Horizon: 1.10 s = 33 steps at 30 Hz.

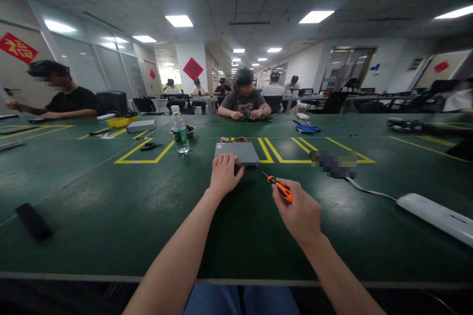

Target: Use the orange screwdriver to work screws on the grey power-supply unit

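A grey metal computer power supply lies on the green table, its bundle of coloured cables at the far side. My left hand grips its near left corner, fingers over the top and thumb at the front edge. In my right hand is an orange and black screwdriver, held by the handle. Its shaft slants up to the left, and the tip is at the near right corner of the power supply. Whether the tip sits in a screw is too small to tell.
A water bottle stands left of the power supply, before a dark bowl. To the right lie a white power strip with its cable and blue gloves. A black object lies near left. A co-worker sits opposite.
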Tool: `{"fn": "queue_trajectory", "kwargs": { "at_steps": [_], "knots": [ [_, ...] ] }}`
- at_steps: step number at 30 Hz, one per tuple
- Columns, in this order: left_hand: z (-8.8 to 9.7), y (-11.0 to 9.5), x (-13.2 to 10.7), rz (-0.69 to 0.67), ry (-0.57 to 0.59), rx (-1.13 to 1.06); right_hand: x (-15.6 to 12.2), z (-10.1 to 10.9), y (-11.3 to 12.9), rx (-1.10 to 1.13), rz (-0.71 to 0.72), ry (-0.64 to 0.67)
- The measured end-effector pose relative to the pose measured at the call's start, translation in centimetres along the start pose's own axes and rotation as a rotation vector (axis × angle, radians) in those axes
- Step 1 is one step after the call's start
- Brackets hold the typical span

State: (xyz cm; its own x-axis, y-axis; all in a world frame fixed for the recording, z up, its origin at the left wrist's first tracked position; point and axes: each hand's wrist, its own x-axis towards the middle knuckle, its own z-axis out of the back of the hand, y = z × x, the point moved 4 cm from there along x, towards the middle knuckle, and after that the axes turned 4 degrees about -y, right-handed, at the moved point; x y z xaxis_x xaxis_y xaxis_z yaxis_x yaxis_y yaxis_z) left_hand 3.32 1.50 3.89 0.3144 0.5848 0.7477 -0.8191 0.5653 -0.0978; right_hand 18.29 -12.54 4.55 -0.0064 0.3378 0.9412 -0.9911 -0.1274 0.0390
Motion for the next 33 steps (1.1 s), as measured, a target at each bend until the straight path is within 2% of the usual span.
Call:
{"fn": "queue_trajectory", "kwargs": {
  "at_steps": [7, 17, 20, 24, 26, 29, 33],
  "knots": [
    [-0.1, 0.0, 0.0, -0.008, -0.016, 0.019, 0.1, 0.0, 1.3, 0.041, 0.154, 0.055],
    [-0.2, 0.0, 0.1, 0.011, 0.002, 0.01, -0.7, -0.4, 2.3, 0.096, 0.245, 0.237],
    [-0.2, 0.1, 0.2, 0.009, 0.01, 0.01, -1.1, -0.6, 1.8, 0.117, 0.177, 0.267],
    [-0.2, 0.1, 0.2, 0.008, 0.011, 0.007, -1.1, -0.5, 0.3, 0.154, -0.055, 0.186],
    [-0.2, 0.1, 0.2, 0.008, 0.009, 0.007, -0.9, -0.3, 0.1, 0.213, -0.104, 0.144],
    [-0.1, 0.1, 0.2, 0.008, -0.001, 0.004, -0.7, 0.1, 0.4, 0.29, -0.068, 0.117],
    [-0.1, 0.2, 0.2, 0.01, 0.005, 0.001, -0.8, 0.2, 1.3, 0.323, 0.062, 0.165]
  ]
}}
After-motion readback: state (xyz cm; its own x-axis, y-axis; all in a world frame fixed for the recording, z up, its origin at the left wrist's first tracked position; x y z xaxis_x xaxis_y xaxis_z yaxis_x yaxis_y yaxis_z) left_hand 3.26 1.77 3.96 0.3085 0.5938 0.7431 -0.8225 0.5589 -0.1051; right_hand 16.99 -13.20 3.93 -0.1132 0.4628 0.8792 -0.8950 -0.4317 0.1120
